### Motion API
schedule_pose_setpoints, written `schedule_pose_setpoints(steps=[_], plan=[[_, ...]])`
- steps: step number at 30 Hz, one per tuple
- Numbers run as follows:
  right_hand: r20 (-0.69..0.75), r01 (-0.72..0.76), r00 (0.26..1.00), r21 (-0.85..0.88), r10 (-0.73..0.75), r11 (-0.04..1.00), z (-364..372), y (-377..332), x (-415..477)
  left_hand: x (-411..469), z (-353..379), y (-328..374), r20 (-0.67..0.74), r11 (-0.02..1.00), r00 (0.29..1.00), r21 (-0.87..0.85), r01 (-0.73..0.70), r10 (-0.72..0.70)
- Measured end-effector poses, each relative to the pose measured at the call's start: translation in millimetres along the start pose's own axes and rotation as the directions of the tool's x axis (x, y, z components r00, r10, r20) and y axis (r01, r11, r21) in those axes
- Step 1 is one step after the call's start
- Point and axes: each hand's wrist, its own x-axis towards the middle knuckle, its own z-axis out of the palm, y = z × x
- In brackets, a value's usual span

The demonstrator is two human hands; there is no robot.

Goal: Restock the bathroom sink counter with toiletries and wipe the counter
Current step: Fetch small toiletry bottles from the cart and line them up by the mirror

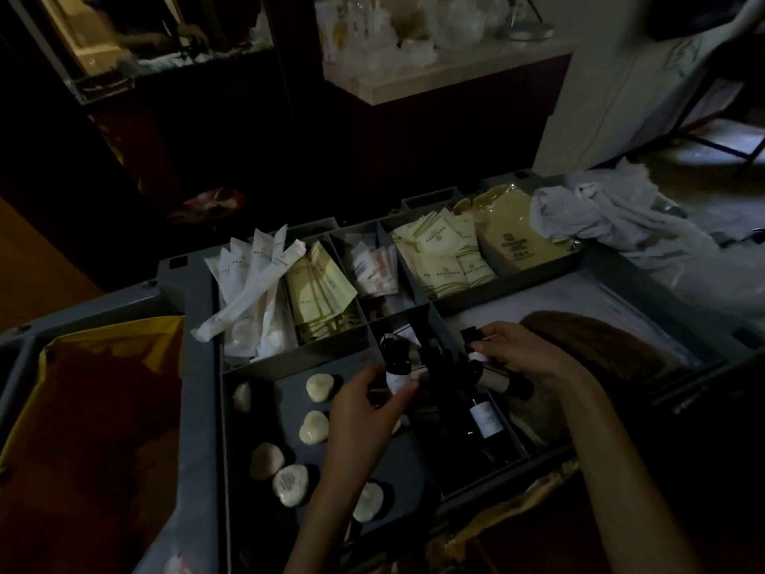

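Note:
I look down in dim light at a grey housekeeping cart tray (pixel 198 308) split into compartments. My left hand (pixel 364 412) grips a small dark toiletry bottle (pixel 395 368) with a white label, held upright above the bottle compartment. My right hand (pixel 521 352) holds another small dark bottle (pixel 503 381) lying across its fingers, with a dark cap (pixel 470 335) near its fingertips. More dark bottles (pixel 484 416) lie in the compartment below. Several round wrapped soaps (pixel 289 484) sit in the near left compartment.
White sachets (pixel 256 267) and cream packets (pixel 447 250) fill the far compartments. A crumpled white cloth (pixel 612 217) lies at the cart's far right. A yellow bag (pixel 95 408) hangs on the left. A pale counter (pixel 434 72) with glassware stands beyond.

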Motion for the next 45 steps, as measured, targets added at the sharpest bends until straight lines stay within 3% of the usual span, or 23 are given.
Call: schedule_pose_setpoints(steps=[2, 4, 5, 6, 8, 10, 11, 13, 17, 26, 29, 34, 39, 45], plan=[[-0.022, -0.013, 1.000, 0.071, 0.014, 0.997, 0.0, 0.7, -2.9, 0.4, 2.7, 1.6, 0.022, 1.000, 1.000, -0.026, -0.005, 0.005], [-0.019, -0.032, 0.999, 0.249, 0.038, 0.968, 3.3, 7.7, -7.2, 0.5, 5.7, 2.5, 0.033, 0.999, 0.999, -0.039, -0.015, 0.017], [0.028, 0.006, 1.000, 0.276, -0.014, 0.961, 9.6, 7.1, -11.5, 0.5, 6.8, 2.3, 0.038, 0.999, 0.999, -0.046, -0.016, 0.018], [0.111, 0.040, 0.990, 0.401, -0.092, 0.915, 20.3, 5.7, -15.7, 0.3, 7.6, 2.2, 0.044, 0.999, 0.999, -0.052, -0.013, 0.016], [0.184, -0.070, 0.979, 0.716, -0.091, 0.694, 34.6, 12.1, -12.6, 0.3, 8.2, 1.6, 0.056, 0.998, 0.998, -0.060, -0.006, 0.009], [0.076, -0.108, 0.993, 0.870, 0.086, 0.481, 52.6, 15.6, -10.2, 0.0, 7.9, 0.8, 0.063, 0.998, 0.998, -0.066, -0.002, 0.006], [-0.028, -0.021, 0.992, 0.922, 0.121, 0.386, 56.6, 14.3, -11.5, -0.9, 7.5, 1.0, 0.061, 0.998, 0.998, -0.066, 0.000, 0.004], [-0.119, 0.093, 0.991, 0.942, 0.064, 0.321, 64.0, 4.4, -22.9, -2.8, 6.1, 0.8, 0.053, 0.998, 0.999, -0.061, 0.012, -0.008], [-0.173, 0.170, 0.985, 0.956, -0.008, 0.240, 83.4, -2.5, -23.9, -7.6, 4.7, -0.7, 0.047, 0.997, 0.998, -0.066, 0.038, -0.035], [-0.198, 0.193, 0.980, 0.953, -0.003, 0.235, 86.5, -10.4, -46.4, -11.3, 6.1, 1.3, 0.086, 0.994, 0.995, -0.099, 0.051, -0.042], [-0.221, 0.206, 0.975, 0.938, 0.020, 0.278, 81.0, -8.9, -59.5, -10.5, 10.3, 8.7, 0.142, 0.988, 0.989, -0.147, 0.054, -0.033], [-0.235, 0.218, 0.971, 0.949, 0.050, 0.229, 73.0, -7.8, -86.4, -13.3, 18.3, 23.4, 0.211, 0.974, 0.977, -0.221, 0.050, -0.002], [-0.314, 0.289, 0.947, 0.923, 0.063, 0.253, 66.0, 0.8, -116.4, -26.3, 30.5, 29.6, 0.270, 0.977, 0.963, -0.209, 0.042, 0.016], [-0.366, 0.356, 0.931, 0.910, 0.010, 0.213, 61.3, 23.2, -173.9, -62.6, 54.9, 54.5, 0.469, 0.971, 0.880, -0.235, 0.043, 0.074]])
